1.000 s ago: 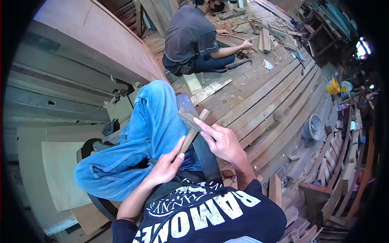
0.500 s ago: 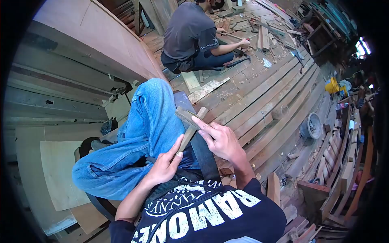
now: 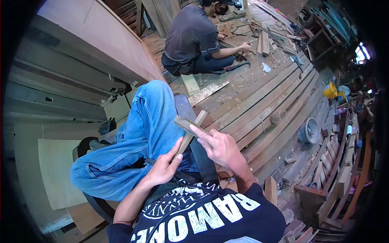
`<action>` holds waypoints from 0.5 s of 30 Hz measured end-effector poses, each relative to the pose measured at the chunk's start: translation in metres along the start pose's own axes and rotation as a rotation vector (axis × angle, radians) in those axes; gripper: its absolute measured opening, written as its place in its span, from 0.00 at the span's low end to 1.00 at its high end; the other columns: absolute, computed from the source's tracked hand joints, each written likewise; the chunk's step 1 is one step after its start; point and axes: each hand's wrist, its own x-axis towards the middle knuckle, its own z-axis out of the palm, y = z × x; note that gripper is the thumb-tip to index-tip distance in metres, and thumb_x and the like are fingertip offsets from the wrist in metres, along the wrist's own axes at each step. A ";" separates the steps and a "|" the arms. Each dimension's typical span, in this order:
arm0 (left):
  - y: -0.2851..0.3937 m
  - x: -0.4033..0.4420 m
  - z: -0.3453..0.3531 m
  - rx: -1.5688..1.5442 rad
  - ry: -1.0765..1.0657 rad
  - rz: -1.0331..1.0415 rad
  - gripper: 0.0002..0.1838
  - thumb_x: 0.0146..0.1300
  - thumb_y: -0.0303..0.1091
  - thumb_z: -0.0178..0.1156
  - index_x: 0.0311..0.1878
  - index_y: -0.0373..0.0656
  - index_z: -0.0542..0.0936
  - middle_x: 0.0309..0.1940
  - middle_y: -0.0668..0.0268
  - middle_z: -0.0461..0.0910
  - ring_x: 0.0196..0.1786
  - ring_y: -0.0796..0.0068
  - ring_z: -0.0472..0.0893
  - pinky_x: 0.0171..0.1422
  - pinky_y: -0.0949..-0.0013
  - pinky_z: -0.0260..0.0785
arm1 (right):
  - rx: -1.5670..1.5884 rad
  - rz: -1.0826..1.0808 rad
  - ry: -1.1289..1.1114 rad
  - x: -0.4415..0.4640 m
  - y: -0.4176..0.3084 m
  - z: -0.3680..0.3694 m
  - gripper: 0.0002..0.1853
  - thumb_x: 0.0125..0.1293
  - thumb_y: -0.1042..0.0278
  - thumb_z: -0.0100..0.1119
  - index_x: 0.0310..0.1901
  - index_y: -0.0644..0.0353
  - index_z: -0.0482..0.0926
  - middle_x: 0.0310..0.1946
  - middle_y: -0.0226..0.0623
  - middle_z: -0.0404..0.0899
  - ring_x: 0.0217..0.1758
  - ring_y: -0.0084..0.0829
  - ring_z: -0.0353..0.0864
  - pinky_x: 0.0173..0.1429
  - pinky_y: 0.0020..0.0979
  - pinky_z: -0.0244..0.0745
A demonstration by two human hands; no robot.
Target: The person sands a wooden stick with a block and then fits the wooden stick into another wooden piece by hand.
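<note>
In the head view my left hand (image 3: 163, 166) is closed around the lower end of a narrow wooden stick (image 3: 200, 117), which slants up and to the right above my lap. My right hand (image 3: 221, 148) grips a flat grey-brown block (image 3: 182, 122), with a finger stretched along its top. The block lies across the stick near the upper end and hides part of it. Whether sandpaper covers its underside I cannot make out. Behind both pieces are my jeans (image 3: 156, 117) and a dark bench edge (image 3: 202, 160).
A co-worker (image 3: 192, 38) sits on the floor ahead among wood scraps. Long planks (image 3: 263, 117) run to the right. Beyond them stand a grey bucket (image 3: 309, 131) and a yellow bucket (image 3: 330, 90). A large wooden panel (image 3: 101, 36) rises at the left.
The block in my right hand has shifted slightly down and left across the stick. My left hand keeps its hold. The co-worker's head and arm have moved a little.
</note>
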 end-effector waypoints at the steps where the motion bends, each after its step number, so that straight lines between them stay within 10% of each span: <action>1: 0.002 0.000 -0.001 -0.002 -0.009 -0.022 0.32 0.75 0.34 0.49 0.80 0.50 0.55 0.50 0.42 0.83 0.50 0.55 0.86 0.57 0.63 0.73 | -0.003 -0.001 0.003 0.000 0.000 0.000 0.26 0.72 0.57 0.56 0.71 0.27 0.68 0.28 0.49 0.75 0.30 0.53 0.81 0.34 0.49 0.77; 3: 0.000 0.001 -0.001 -0.016 -0.019 -0.029 0.32 0.75 0.34 0.49 0.80 0.49 0.55 0.59 0.44 0.79 0.58 0.54 0.83 0.62 0.64 0.70 | 0.024 -0.009 0.019 0.000 0.000 -0.001 0.27 0.72 0.57 0.57 0.71 0.27 0.69 0.28 0.49 0.75 0.29 0.53 0.81 0.34 0.49 0.77; 5: -0.009 0.002 0.000 -0.026 0.000 0.053 0.32 0.78 0.35 0.49 0.81 0.51 0.53 0.25 0.72 0.71 0.27 0.82 0.67 0.36 0.73 0.68 | 0.021 -0.011 0.027 0.001 0.000 0.000 0.26 0.72 0.57 0.56 0.71 0.27 0.69 0.28 0.49 0.76 0.28 0.53 0.81 0.34 0.49 0.77; 15: -0.009 0.003 -0.002 -0.074 -0.028 0.017 0.32 0.79 0.36 0.47 0.82 0.52 0.52 0.21 0.76 0.66 0.25 0.84 0.65 0.33 0.74 0.65 | -0.038 -0.014 0.053 0.003 -0.003 -0.001 0.26 0.71 0.61 0.58 0.70 0.31 0.72 0.25 0.45 0.73 0.27 0.50 0.79 0.32 0.46 0.75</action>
